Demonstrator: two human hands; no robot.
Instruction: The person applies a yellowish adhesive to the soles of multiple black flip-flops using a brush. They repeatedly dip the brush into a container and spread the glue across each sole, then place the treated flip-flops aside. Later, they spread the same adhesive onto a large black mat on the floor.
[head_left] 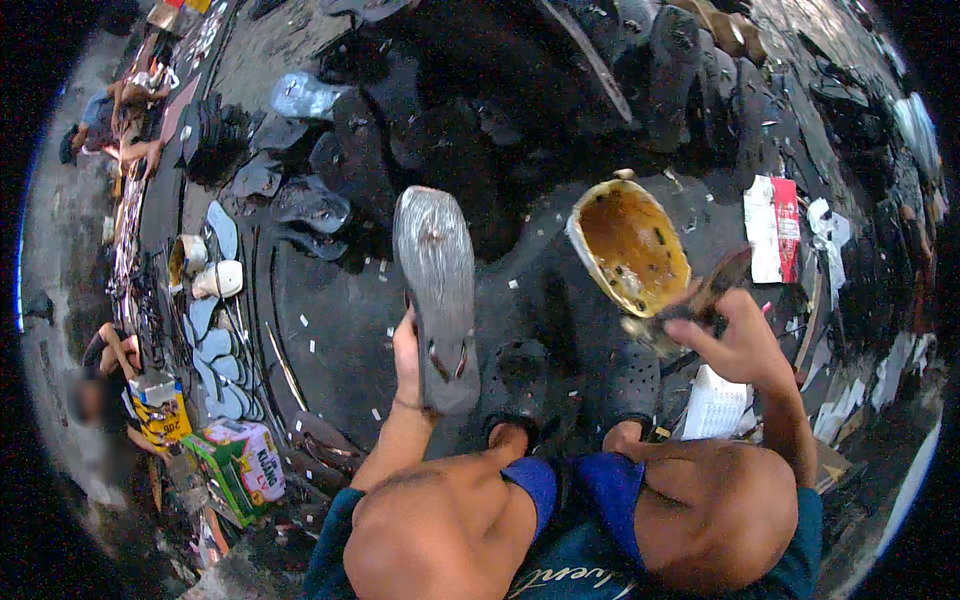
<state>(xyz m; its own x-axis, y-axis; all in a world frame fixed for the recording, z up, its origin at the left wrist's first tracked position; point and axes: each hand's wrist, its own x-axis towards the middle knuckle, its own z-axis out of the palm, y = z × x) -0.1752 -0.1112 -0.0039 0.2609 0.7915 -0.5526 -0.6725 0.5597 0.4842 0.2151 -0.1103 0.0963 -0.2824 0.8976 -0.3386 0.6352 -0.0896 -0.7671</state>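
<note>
In my left hand (405, 355) is a grey sandal sole (434, 270), held upright by its edge, its surface wet and shiny toward the far end. A dark strap or slot shows near its close end. My right hand (738, 338) is closed around a dark, flat tool (728, 280), possibly a brush, partly blurred. The hand is at the near right rim of an oval, pale tub (580, 248), which holds amber, glue-like liquid with dark specks.
Dark soles (440, 150) are heaped ahead. Grey-blue soles (225, 375) lie at the left, near a white cup (220, 280) and a green carton (235, 470). A red-and-white packet (772, 230) and a white sheet (715, 403) lie at the right. Two people (110, 120) sit far left.
</note>
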